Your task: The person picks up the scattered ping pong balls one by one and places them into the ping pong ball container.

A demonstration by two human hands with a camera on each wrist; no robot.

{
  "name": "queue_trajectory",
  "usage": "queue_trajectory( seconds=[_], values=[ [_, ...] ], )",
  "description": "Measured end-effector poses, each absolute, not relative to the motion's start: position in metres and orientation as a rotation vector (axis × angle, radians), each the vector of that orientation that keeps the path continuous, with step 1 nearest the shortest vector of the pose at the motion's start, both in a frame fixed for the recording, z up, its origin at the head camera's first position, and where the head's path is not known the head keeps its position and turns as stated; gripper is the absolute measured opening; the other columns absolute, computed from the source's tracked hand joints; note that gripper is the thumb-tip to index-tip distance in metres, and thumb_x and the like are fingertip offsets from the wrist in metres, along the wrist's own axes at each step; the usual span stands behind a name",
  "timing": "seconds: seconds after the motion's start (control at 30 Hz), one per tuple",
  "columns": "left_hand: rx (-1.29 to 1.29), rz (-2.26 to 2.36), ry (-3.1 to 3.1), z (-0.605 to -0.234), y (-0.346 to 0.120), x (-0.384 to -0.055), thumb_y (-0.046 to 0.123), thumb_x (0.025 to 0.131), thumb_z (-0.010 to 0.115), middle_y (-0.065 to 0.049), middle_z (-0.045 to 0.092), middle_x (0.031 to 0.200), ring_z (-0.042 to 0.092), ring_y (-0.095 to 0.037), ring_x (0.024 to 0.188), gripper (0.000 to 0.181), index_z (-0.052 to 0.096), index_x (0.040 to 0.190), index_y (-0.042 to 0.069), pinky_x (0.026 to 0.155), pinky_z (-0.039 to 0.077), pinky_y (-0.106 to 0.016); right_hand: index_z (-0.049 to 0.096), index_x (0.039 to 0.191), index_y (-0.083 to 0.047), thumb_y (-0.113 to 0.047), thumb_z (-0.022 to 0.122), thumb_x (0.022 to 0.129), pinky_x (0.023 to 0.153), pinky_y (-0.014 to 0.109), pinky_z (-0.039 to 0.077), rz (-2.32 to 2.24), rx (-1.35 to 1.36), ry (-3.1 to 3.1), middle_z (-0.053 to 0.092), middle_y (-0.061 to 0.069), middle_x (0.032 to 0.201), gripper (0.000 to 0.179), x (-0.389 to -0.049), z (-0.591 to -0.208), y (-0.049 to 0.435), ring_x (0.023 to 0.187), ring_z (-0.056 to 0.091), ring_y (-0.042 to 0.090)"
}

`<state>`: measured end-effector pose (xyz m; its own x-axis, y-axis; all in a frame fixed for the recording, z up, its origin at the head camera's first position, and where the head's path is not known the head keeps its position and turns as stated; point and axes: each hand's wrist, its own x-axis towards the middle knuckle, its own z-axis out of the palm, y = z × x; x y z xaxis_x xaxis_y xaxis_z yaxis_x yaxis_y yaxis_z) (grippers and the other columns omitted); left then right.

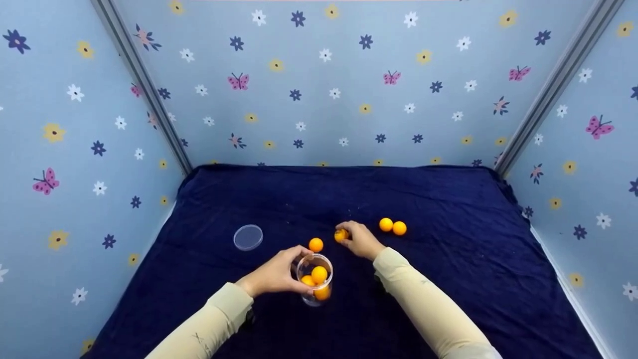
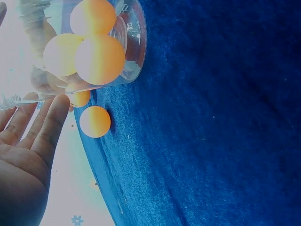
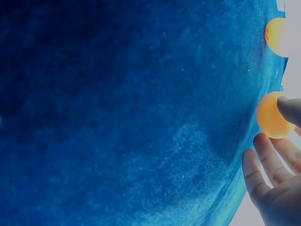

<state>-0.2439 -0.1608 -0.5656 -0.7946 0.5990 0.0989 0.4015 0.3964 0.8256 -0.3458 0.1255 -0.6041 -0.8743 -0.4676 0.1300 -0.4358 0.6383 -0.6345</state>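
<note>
While my left fingers (image 1: 297,252) grip the jar (image 1: 311,300) mouth up, likely so the balls (image 1: 319,274) inside stay put, my right fingers (image 1: 347,226) pinch another ball (image 1: 341,236) ahead and rightward of it, seemingly against rolling.

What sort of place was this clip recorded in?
Probably a small booth set up for recording, though that is a guess: flower-and-butterfly panels rise on the left, back and right, grey posts run up the two far corners, and a dark blue cloth covers the work surface.
</note>
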Motion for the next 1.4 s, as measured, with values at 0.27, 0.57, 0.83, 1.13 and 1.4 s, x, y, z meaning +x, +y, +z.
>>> queue_trajectory(
  seconds=[0.27,0.57,0.83,1.13,1.4],
  values=[
    [0.916,1.333,2.454,-0.566,-0.160,-0.244,0.026,0.075,0.102,-0.008,0.075,0.131,0.072,-0.019,0.114,0.074,0.065,0.136,0.006,0.099,0.060,-0.031,0.070,0.131,0.007,0.003,0.075,0.097,0.097,0.054,0.058,-1.093,-0.852,2.802,0.074,0.024,0.124,0.035,-0.339,-0.594,0.130,0.104,0.070,0.035],
    [0.917,1.353,2.445,-0.566,-0.160,-0.245,0.024,0.074,0.103,-0.009,0.074,0.131,0.071,-0.036,0.119,0.072,0.065,0.133,0.006,0.101,0.059,-0.032,0.068,0.132,0.009,0.004,0.074,0.098,0.099,0.057,0.059,-1.142,-0.949,2.779,0.073,0.025,0.127,0.035,-0.329,-0.574,0.132,0.108,0.072,0.039],
    [0.913,1.360,2.441,-0.567,-0.160,-0.245,0.023,0.074,0.103,-0.008,0.075,0.131,0.072,-0.037,0.118,0.071,0.065,0.132,0.008,0.098,0.062,-0.036,0.067,0.134,0.008,0.004,0.073,0.099,0.102,0.058,0.059,-1.181,-1.006,2.766,0.072,0.025,0.129,0.036,-0.322,-0.559,0.133,0.112,0.071,0.040],
    [0.915,1.356,2.426,-0.569,-0.159,-0.245,0.026,0.075,0.102,-0.011,0.075,0.132,0.072,-0.041,0.119,0.073,0.064,0.134,0.006,0.103,0.060,-0.041,0.067,0.138,0.004,0.002,0.073,0.101,0.103,0.055,0.059,-1.190,-1.006,2.741,0.070,0.022,0.135,0.037,-0.310,-0.545,0.135,0.116,0.070,0.036],
    [0.905,1.372,2.424,-0.568,-0.159,-0.246,0.022,0.075,0.102,-0.010,0.074,0.130,0.072,-0.041,0.117,0.072,0.065,0.134,0.007,0.099,0.062,-0.039,0.067,0.140,0.000,-0.002,0.073,0.103,0.098,0.050,0.061,-1.210,-1.045,2.730,0.070,0.019,0.136,0.037,-0.302,-0.534,0.135,0.114,0.070,0.033]
  ],
)
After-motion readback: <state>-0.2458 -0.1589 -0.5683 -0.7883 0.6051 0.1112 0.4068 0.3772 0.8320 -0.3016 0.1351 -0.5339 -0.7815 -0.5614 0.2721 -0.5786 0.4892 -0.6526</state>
